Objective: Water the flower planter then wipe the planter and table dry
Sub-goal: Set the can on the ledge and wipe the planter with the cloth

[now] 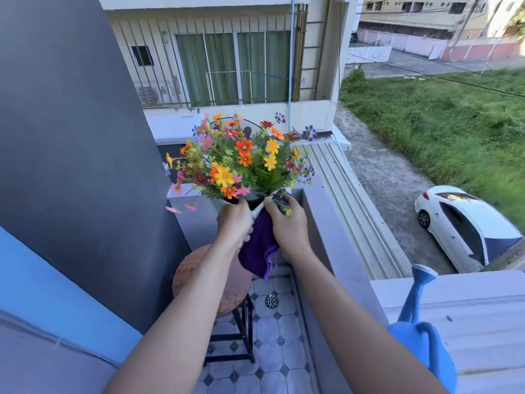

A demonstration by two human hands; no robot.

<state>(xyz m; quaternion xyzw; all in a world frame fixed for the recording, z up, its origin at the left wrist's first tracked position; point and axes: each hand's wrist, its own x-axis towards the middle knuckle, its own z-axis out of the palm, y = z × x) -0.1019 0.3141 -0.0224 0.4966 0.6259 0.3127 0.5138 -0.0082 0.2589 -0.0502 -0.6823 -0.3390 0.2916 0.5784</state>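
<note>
watering judged done: watering can parked 4 o'clock | left hand grips planter | right hand presses purple cloth on it | table at 6 o'clock unwiped

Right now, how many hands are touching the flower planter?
2: the left hand grips the planter on its left, the right hand presses the purple cloth against its right.

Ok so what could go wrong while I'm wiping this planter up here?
1. The white planter of mixed flowers is lifted off the round wooden table, near the balcony ledge; a wet grip could slip.
2. The purple cloth drips onto the tiled floor.
3. The right elbow is near the blue watering can.
</note>
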